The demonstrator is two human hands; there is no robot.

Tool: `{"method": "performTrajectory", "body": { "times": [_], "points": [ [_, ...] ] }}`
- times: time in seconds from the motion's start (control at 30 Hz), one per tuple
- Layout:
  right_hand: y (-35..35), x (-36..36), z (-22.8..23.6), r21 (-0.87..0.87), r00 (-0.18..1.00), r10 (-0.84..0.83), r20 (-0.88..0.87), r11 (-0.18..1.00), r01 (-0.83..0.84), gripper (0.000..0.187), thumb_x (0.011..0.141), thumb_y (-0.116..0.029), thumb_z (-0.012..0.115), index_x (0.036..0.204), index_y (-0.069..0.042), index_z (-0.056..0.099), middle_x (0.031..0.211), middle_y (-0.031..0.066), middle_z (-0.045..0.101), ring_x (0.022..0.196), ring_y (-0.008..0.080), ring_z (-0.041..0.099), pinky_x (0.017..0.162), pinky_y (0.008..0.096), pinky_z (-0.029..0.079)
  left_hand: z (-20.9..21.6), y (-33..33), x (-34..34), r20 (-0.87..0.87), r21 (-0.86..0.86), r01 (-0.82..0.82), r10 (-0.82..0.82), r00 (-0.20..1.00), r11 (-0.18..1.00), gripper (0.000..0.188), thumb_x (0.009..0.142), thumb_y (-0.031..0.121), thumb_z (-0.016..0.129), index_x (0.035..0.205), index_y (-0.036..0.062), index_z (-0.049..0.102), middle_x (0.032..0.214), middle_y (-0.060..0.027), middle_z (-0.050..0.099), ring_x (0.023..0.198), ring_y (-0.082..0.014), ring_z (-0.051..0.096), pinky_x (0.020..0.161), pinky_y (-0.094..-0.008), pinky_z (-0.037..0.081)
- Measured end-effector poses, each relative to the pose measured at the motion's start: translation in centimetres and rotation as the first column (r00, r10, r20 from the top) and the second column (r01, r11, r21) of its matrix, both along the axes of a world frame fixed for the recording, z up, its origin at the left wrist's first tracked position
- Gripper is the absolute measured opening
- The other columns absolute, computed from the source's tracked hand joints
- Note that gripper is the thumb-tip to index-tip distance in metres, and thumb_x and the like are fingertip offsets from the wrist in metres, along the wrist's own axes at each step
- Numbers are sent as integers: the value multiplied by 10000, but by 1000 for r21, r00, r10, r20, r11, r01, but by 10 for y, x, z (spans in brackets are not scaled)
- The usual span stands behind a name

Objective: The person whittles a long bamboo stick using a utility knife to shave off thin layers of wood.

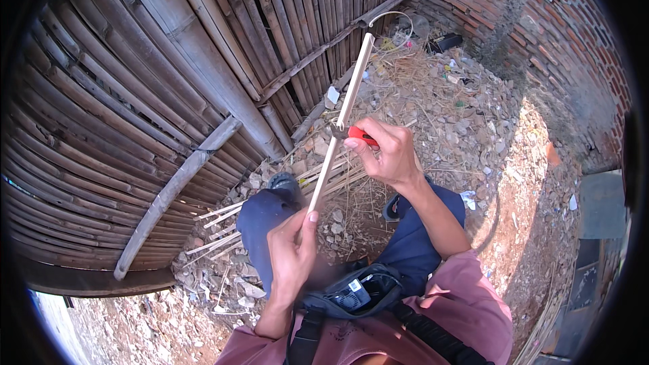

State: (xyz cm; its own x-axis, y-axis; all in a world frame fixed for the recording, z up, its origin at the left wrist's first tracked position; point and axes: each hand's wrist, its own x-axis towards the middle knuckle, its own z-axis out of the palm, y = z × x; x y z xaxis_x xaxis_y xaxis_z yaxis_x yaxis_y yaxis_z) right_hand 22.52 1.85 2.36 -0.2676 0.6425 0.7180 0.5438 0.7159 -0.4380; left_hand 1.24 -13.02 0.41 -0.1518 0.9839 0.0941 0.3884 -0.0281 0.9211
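A long, pale strip of split bamboo or wood (352,91) slants up and away from me across the middle of the view. Its near end is gripped by my left hand (292,247), the thumb lying along it. Closed round a small red-handled tool (363,136) is my right hand (389,152), about midway along the strip. The tool's dark metal head meets the strip; its exact kind is unclear. Near the strip's far end a thin pale sliver (410,21) curls into a loop.
Several cut strips (341,179) lie on the rubble beneath my hands, between my knees. A bamboo slat wall (203,47) with a crossbar (177,192) rises at left. A brick wall (574,47) stands far right. An open dark pouch (358,288) sits at my waist.
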Motion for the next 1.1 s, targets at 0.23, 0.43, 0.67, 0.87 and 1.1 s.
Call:
{"method": "performTrajectory", "body": {
  "times": [0.23, 0.43, 0.67, 0.87, 1.1],
  "points": [
    [14, 15, -2, -58, 994, -96, -48, 994, 94, 291, 1023, -340, 757, 991, -51, 744, 798, 99, 758, 628, 247, 738, 581, 362, 552, -8, -11, -3, -33, 36, 14, -13, 999, 999, 237, 1075, 147, 678, 1168, -48, 777, 722, -124, 631, 624, -142, 521, 590, -341, 427],
    [41, 34, -4, -102, 980, -187, -68, 978, 179, 317, 1051, -367, 711, 1024, -56, 767, 678, 111, 698, 556, 243, 680, 548, 376, 486, -15, -26, -6, -28, -10, 18, -18, 999, 1000, 231, 1067, 136, 687, 1170, -50, 779, 730, -122, 636, 627, -149, 529, 593, -340, 429],
    [91, 77, 1, -309, 905, -420, -71, 872, 380, 469, 1085, -466, 625, 1085, -25, 786, 802, 151, 755, 763, 261, 751, 711, 401, 530, -12, -53, -12, -80, -181, 127, -144, 986, 975, 232, 1072, 129, 670, 1183, -30, 799, 908, -157, 798, 764, -121, 649, 732, -308, 519],
    [91, 108, -17, -678, 932, -349, 94, 664, 316, 523, 1076, -497, 612, 1171, -15, 793, 1123, 224, 793, 1097, 306, 755, 1011, 420, 532, -23, -41, -12, -10, -37, 61, -62, 998, 997, 230, 1052, 107, 689, 1196, -52, 769, 810, -165, 704, 650, -189, 583, 629, -351, 462],
    [80, 110, -26, -703, 943, -225, -246, 711, -14, 522, 1090, -476, 620, 1314, -7, 669, 909, 106, 740, 805, 292, 714, 782, 459, 544, -18, -15, -13, -63, 38, 14, -11, 998, 999, 267, 1053, 130, 698, 1267, -11, 773, 709, -115, 596, 620, -184, 530, 604, -359, 427]
  ]
}}
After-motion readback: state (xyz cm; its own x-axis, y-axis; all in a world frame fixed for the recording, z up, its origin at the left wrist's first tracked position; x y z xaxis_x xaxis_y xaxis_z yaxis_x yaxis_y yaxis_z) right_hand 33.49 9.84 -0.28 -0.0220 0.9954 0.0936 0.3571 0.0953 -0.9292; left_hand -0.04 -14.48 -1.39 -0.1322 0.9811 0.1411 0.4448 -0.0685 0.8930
